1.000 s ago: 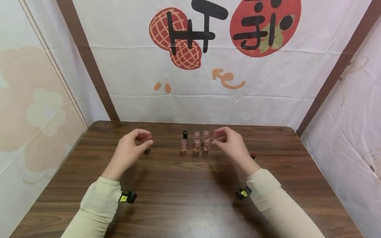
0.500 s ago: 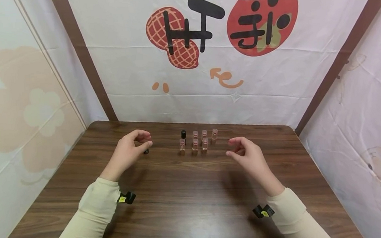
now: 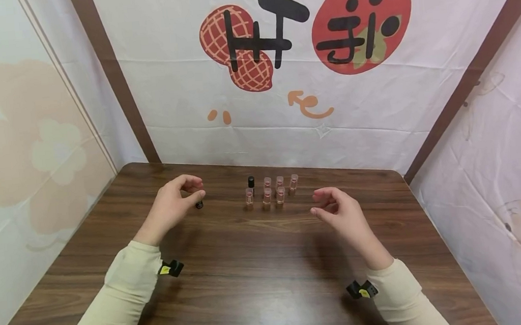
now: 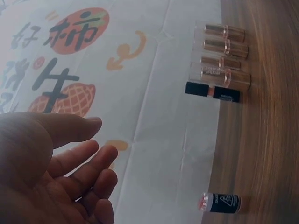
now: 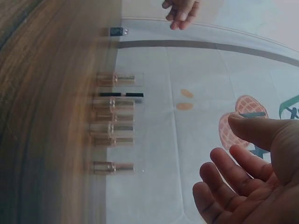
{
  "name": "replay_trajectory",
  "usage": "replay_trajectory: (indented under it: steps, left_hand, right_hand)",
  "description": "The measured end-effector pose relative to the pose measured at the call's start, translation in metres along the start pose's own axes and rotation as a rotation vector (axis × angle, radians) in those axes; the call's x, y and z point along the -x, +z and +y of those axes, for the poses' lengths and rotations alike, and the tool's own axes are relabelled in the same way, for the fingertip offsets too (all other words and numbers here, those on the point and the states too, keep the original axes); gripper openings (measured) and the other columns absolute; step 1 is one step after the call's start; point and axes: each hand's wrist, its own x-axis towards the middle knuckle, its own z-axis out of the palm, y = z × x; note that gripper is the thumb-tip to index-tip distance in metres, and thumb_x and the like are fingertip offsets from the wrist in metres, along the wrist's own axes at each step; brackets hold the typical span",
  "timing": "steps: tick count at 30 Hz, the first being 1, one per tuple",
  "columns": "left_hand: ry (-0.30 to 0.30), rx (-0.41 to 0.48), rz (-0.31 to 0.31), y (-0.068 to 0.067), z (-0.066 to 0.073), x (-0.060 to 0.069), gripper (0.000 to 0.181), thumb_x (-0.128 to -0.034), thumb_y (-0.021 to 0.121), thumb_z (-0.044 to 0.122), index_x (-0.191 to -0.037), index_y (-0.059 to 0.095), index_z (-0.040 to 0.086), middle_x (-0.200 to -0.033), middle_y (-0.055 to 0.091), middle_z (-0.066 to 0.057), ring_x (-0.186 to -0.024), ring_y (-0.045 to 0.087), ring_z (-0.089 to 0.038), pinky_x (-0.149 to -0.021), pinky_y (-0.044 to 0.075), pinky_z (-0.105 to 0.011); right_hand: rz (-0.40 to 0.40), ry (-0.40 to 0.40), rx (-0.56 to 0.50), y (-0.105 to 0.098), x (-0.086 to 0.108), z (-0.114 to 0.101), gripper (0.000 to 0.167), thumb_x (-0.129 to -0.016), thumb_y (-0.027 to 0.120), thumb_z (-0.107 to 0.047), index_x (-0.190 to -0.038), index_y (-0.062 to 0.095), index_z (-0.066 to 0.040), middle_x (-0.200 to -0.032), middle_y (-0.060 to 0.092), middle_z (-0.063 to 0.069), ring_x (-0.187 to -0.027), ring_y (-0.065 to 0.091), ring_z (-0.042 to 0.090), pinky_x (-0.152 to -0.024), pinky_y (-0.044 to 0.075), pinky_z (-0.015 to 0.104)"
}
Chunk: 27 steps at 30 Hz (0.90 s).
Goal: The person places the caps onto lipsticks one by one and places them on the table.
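Observation:
My left hand [image 3: 172,205] hovers over the table's left part, fingers loosely bent, holding nothing. Just beyond its thumb in the head view stands a short black tube [image 3: 199,205]; the left wrist view shows pale lettering and a pinkish top on this tube [image 4: 225,203]. Right of the group, my right hand [image 3: 345,217] hangs in the air with a gap between thumb and fingers, also holding nothing. Several clear-capped, rose-gold lipsticks [image 3: 267,197] stand upright in two rows. The back-right lipstick [image 3: 293,182] is nearest that hand. A slim black lipstick tube [image 3: 251,182] stands back left.
The brown wood-grain table [image 3: 241,266] extends toward me. Printed white cloth [image 3: 167,88] hangs behind it and at both sides. A small black device [image 3: 171,268] sits at my left wrist, and a similar device [image 3: 362,289] at my right.
My right hand has let go of the back-right lipstick and drawn back to the right, toward me. A small red-topped item near that wrist has gone out of sight. The left hand has barely moved.

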Motion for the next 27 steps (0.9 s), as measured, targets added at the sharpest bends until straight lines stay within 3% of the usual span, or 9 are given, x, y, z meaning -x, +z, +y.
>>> replay_trajectory:
  steps: [5,8,12,18,27]
  left_hand:
    - [-0.016,-0.023,0.01,-0.003,-0.007,-0.003,0.038,-0.1003,0.068,0.031,-0.129,0.062,0.007,-0.124,0.067,-0.011,-0.115,0.061,-0.032,-0.095,0.047,-0.054]
    - [-0.034,-0.022,0.01,0.001,-0.019,-0.006,0.041,-0.1005,0.068,0.033,-0.132,0.061,0.007,-0.128,0.066,-0.013,-0.118,0.06,-0.035,-0.099,0.046,-0.056]
    - [-0.092,0.044,0.003,0.011,-0.041,-0.012,0.049,-0.1001,0.068,0.034,-0.138,0.056,0.006,-0.136,0.062,-0.016,-0.125,0.056,-0.038,-0.104,0.044,-0.057]
    - [-0.168,0.074,0.002,0.021,-0.065,-0.018,0.053,-0.0985,0.071,0.033,-0.14,0.055,0.004,-0.139,0.06,-0.019,-0.125,0.054,-0.039,-0.104,0.045,-0.055]
    - [-0.171,0.102,-0.021,0.034,-0.091,-0.025,0.046,-0.0982,0.072,0.023,-0.136,0.059,0.0,-0.13,0.067,-0.02,-0.112,0.063,-0.034,-0.091,0.051,-0.042]
  right_hand:
    - [0.012,0.0,0.04,-0.014,-0.002,0.004,0.039,-0.09,0.081,-0.022,-0.126,0.066,-0.014,-0.119,0.07,0.002,-0.098,0.065,0.018,-0.081,0.057,0.033]
    - [0.003,-0.015,0.081,-0.026,-0.005,0.012,0.041,-0.091,0.081,-0.024,-0.127,0.065,-0.016,-0.121,0.069,0.001,-0.1,0.065,0.019,-0.08,0.056,0.031]
    - [-0.04,-0.026,0.1,-0.044,-0.009,0.031,0.044,-0.09,0.081,-0.03,-0.129,0.065,-0.017,-0.125,0.068,0.002,-0.105,0.065,0.021,-0.084,0.055,0.031]
    - [-0.136,0.061,0.059,-0.064,-0.014,0.063,0.051,-0.089,0.081,-0.04,-0.132,0.064,-0.017,-0.126,0.068,0.003,-0.106,0.066,0.022,-0.085,0.055,0.032]
    - [-0.278,0.16,-0.008,-0.074,-0.015,0.099,0.05,-0.089,0.082,-0.019,-0.132,0.062,-0.004,-0.124,0.068,0.017,-0.104,0.066,0.024,-0.083,0.055,0.027]
